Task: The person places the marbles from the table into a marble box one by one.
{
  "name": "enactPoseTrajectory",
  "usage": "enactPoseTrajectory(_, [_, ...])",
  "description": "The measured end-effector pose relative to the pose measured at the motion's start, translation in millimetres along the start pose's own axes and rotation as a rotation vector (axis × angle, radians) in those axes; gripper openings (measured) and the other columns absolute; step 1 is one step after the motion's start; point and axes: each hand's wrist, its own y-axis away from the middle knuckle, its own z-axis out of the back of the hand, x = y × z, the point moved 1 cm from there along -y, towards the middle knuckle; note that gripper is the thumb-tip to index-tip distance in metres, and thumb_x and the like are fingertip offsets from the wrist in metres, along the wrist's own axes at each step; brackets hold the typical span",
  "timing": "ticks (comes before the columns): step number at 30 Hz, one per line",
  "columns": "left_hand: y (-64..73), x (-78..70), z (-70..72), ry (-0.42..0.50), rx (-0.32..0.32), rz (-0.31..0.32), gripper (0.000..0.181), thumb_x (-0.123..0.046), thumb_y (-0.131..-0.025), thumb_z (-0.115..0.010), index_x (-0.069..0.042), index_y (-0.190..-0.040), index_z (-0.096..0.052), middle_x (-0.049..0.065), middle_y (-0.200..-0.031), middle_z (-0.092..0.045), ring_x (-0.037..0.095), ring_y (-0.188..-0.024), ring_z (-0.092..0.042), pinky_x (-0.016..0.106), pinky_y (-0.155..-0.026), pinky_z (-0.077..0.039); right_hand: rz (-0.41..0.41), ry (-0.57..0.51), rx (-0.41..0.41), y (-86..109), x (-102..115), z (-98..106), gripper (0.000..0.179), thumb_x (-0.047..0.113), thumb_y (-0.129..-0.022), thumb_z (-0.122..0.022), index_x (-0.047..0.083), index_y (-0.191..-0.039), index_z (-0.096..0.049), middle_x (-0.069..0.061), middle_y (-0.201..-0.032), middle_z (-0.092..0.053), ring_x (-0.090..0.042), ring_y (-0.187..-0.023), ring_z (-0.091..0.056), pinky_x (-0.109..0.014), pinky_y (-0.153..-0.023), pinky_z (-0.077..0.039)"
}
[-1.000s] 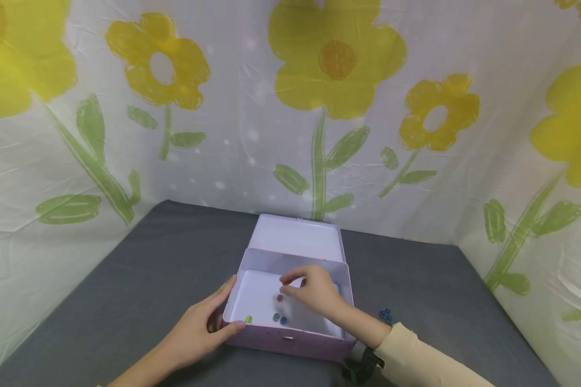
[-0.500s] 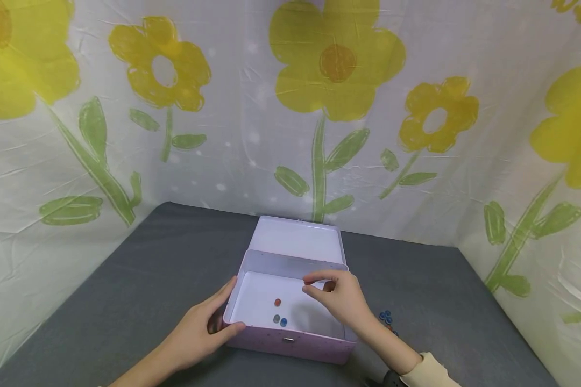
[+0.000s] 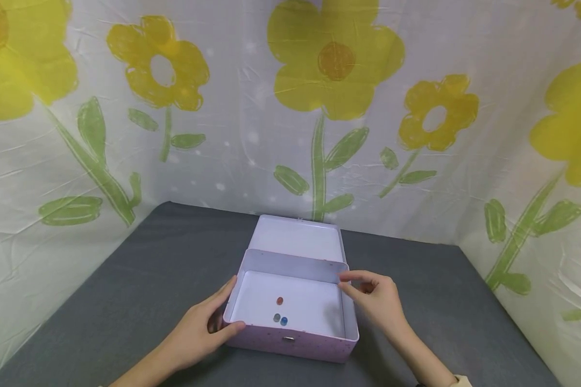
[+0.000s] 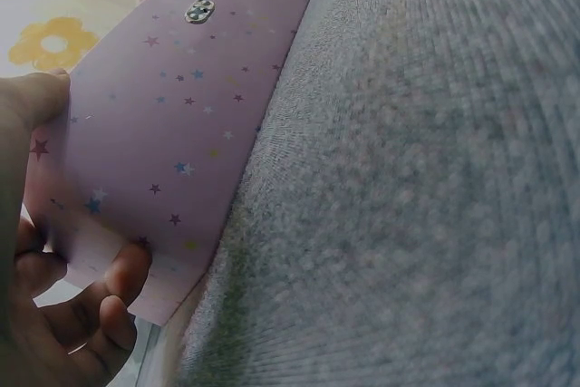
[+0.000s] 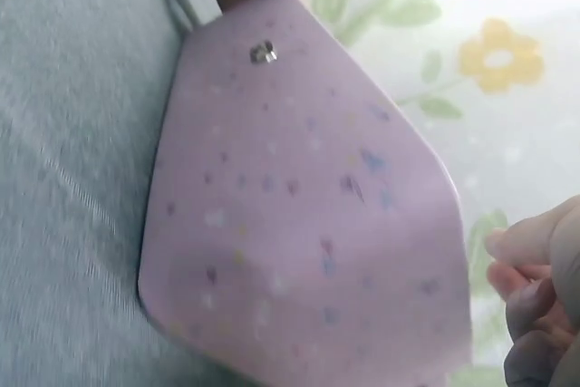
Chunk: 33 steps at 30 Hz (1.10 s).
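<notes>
My left hand [image 3: 204, 325] holds the left front corner of a pink star-patterned box [image 3: 290, 344], its thumb on the front rim and its fingers along the left side. The box's lid [image 3: 295, 239] is folded back. On the white inside floor lie a red bead [image 3: 280, 301], a grey-green bead [image 3: 276, 317] and a blue bead [image 3: 284, 321], the last two side by side. My right hand [image 3: 380, 301] hovers at the box's right rim, thumb and index finger bent towards each other. No held thing shows between them. In the right wrist view its fingers [image 5: 530, 246] are beside the box wall.
A dark grey cloth [image 3: 184, 242] covers the table under the box. Behind it hangs a white curtain [image 3: 242, 134] printed with yellow flowers. A metal clasp [image 4: 200, 11] sits on the box's front.
My right hand has moved right, from above the middle of the box to its right rim. The yellow-green bead near my left thumb no longer shows. My left hand stays put.
</notes>
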Motion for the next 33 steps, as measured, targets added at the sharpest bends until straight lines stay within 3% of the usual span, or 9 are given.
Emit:
enactPoseTrajectory(9, [-0.5, -3.1, 1.2, 0.0, 0.009, -0.008, 0.09, -0.046, -0.091, -0.084, -0.02, -0.166, -0.04, 0.008, -0.145, -0.059, 0.001, -0.069, -0.046, 0.022, -0.061, -0.045, -0.075, 0.031, -0.087, 7.6, -27.2, 35.8, 0.022, 0.023, -0.092, -0.086, 0.011, -0.11, -0.083, -0.002, -0.059, -0.06, -0.003, -0.046, -0.032, -0.023, -0.043, -0.03])
enactPoseTrajectory(15, [-0.4, -2.7, 1.8, 0.007, 0.008, -0.007, 0.09, -0.045, -0.091, -0.084, -0.022, -0.166, -0.039, 0.009, -0.146, -0.058, 0.001, -0.069, -0.047, 0.022, -0.062, -0.045, -0.081, 0.112, -0.115, 9.2, -43.1, 51.5, 0.027, 0.025, -0.094, -0.084, 0.007, -0.115, -0.082, 0.002, -0.053, -0.05, -0.004, -0.048, -0.031, -0.024, -0.046, -0.029])
enactPoseTrajectory(18, [0.0, -2.8, 2.0, 0.019, 0.004, -0.014, 0.089, -0.043, -0.091, -0.084, -0.02, -0.166, -0.04, 0.01, -0.149, -0.057, 0.001, -0.07, -0.046, 0.022, -0.063, -0.045, -0.093, 0.145, -0.107, 11.0, -51.4, 55.3, 0.027, 0.023, -0.094, -0.083, 0.006, -0.115, -0.081, 0.001, -0.05, -0.047, -0.005, -0.046, -0.028, -0.024, -0.045, -0.027])
enactPoseTrajectory(23, [-0.1, -3.6, 2.9, 0.031, 0.006, -0.005, 0.089, -0.043, -0.091, -0.084, -0.021, -0.166, -0.04, 0.01, -0.154, -0.055, 0.001, -0.071, -0.046, 0.022, -0.063, -0.044, -0.121, 0.176, -0.094, 15.7, -64.1, 56.7, 0.023, 0.018, -0.094, -0.082, 0.005, -0.114, -0.081, -0.005, -0.057, -0.06, -0.005, -0.046, -0.029, -0.022, -0.044, -0.026])
enactPoseTrajectory(29, [0.0, -2.4, 1.3, 0.027, 0.006, -0.012, 0.089, -0.042, -0.091, -0.084, -0.02, -0.165, -0.04, 0.01, -0.149, -0.057, 0.001, -0.07, -0.047, 0.022, -0.062, -0.045, -0.147, 0.206, -0.069, 23.8, -77.6, 56.4, 0.023, 0.016, -0.093, -0.083, 0.004, -0.113, -0.081, -0.001, -0.057, -0.059, -0.005, -0.044, -0.03, -0.021, -0.042, -0.026])
enactPoseTrajectory(33, [-0.2, -0.8, 0.1, 0.005, 0.002, -0.009, 0.09, -0.043, -0.091, -0.084, -0.019, -0.165, -0.04, 0.011, -0.15, -0.057, 0.001, -0.069, -0.047, 0.022, -0.063, -0.045, -0.153, 0.221, -0.079, 30.3, -84.1, 58.8, 0.022, 0.018, -0.094, -0.083, 0.005, -0.112, -0.082, -0.003, -0.068, -0.071, -0.004, -0.045, -0.032, -0.022, -0.043, -0.026])
